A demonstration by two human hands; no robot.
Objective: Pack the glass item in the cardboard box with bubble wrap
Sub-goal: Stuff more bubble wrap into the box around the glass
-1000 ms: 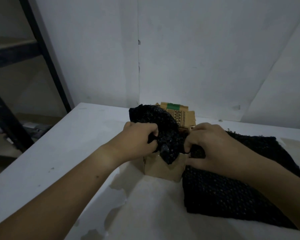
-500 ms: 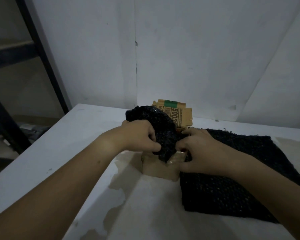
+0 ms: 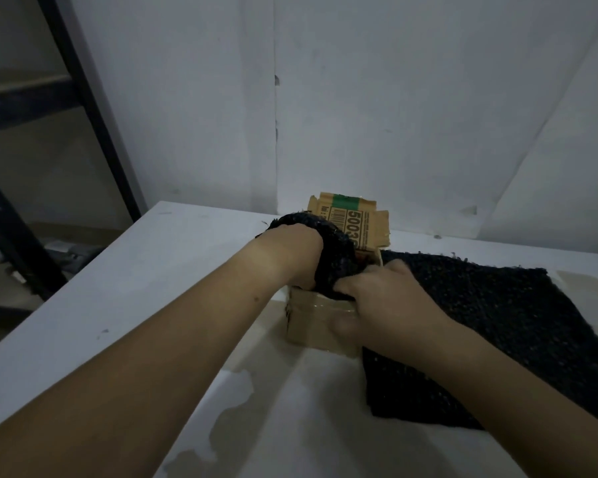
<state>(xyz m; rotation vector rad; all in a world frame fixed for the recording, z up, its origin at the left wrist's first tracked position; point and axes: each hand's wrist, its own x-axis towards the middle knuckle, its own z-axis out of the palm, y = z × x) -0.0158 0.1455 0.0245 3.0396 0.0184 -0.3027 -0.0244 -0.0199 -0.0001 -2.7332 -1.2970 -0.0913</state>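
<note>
A small brown cardboard box stands on the white table, its printed back flap upright. A bundle of black bubble wrap sits in the box's mouth; the glass item is hidden inside it. My left hand is pushed down into the box with its fingers buried in the wrap. My right hand grips the wrap at the box's near right corner, thumb against the box's front. More of the black wrap lies flat on the table to the right.
The white table has worn brown patches near its front. A white wall rises just behind the box. A dark metal shelf frame stands off the table's left edge.
The bundle has gone lower into the box. My left hand has pressed down with it, and my right hand has shifted to the box's near right corner.
</note>
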